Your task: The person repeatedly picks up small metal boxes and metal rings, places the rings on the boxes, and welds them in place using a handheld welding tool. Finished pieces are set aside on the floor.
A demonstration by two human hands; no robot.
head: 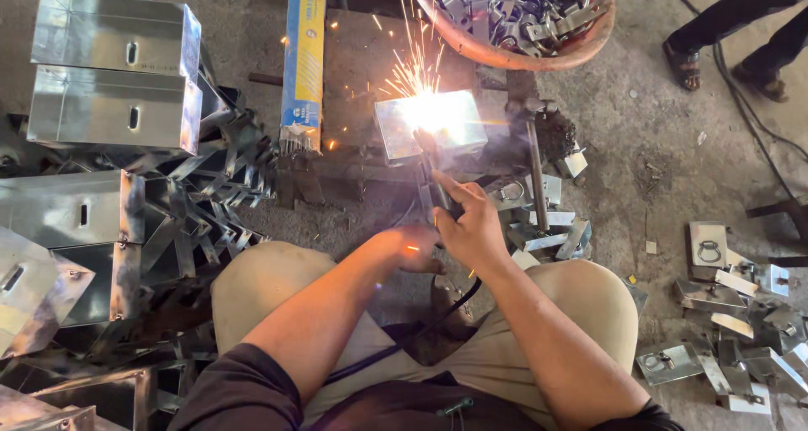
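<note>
Knees in tan trousers (pixel 269 288) sit closest under me, with a black cable (pixel 404 338) running up between them toward my right hand (pixel 473 229). That hand is clenched around the dark electrode holder (pixel 431 174), index finger stretched forward along it, the tip reaching to the shiny metal box (pixel 429 124) lying on the floor straight ahead of me. Its top face is flat, silvery and bright, washed out by white glare at the near edge where the arc burns, and orange sparks (pixel 412 69) fan upward from it. My left hand (pixel 417 247) sits just beside the right, low and near the wrist; I cannot tell whether its fingers are curled or loose, since they are turned away from view. On my left a stack of finished metal boxes (pixel 114 77) with slotted faces rises above a heap of angled metal brackets (pixel 210 212), crowding that side right up to my knee. A long blue and yellow carton (pixel 305 61) lies just left of the work. Ahead, a round basin of metal clamps (pixel 513 14) touches the top edge of view. To the right, small plates with loops (pixel 724 313) scatter over the concrete floor (pixel 640 145), which is barer there, and another person's sandalled feet (pixel 724 61) stand well apart.
</note>
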